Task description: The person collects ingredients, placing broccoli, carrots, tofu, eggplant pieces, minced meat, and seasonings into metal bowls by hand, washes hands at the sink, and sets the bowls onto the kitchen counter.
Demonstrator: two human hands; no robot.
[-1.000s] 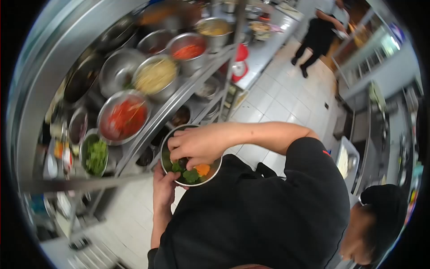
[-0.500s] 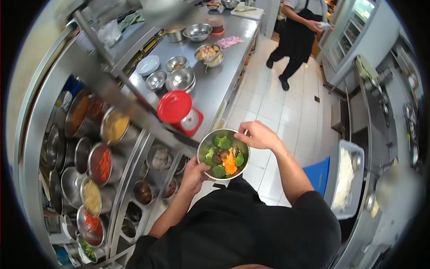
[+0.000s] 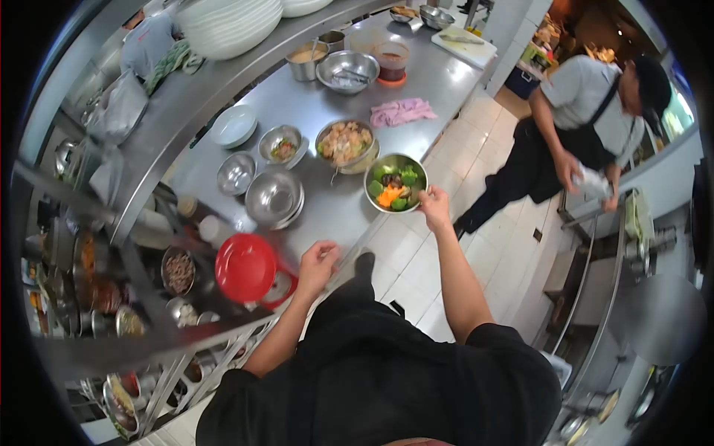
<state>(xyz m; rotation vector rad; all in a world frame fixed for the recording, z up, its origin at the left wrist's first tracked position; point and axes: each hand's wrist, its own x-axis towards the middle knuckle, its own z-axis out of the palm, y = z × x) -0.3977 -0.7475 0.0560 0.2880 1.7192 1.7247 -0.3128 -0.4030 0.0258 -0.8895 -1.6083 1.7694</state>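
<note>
My right hand (image 3: 435, 207) grips the rim of a metal bowl (image 3: 396, 209) on its right side. Inside the bowl lie broccoli (image 3: 408, 175), dark mushroom pieces (image 3: 392, 181) and orange carrot slices (image 3: 390, 196). The bowl is held near the front edge of the steel counter, just beside a bowl of raw-looking meat chunks (image 3: 344, 143). Loosely curled and with nothing visible in it, my left hand (image 3: 318, 266) hovers by the counter edge, right of the red kitchen scale (image 3: 245, 267).
Stacked metal bowls (image 3: 274, 198), a pink cloth (image 3: 402, 111) and a tub of dark sauce (image 3: 391, 59) stand on the steel counter (image 3: 327, 215). A shelf with white plates (image 3: 230, 26) overhangs it. A co-worker (image 3: 580, 126) stands in the aisle at right.
My left hand has let go of the vegetable bowl. My right hand has carried it up toward the counter, and my view has turned along the counter. The co-worker appears closer.
</note>
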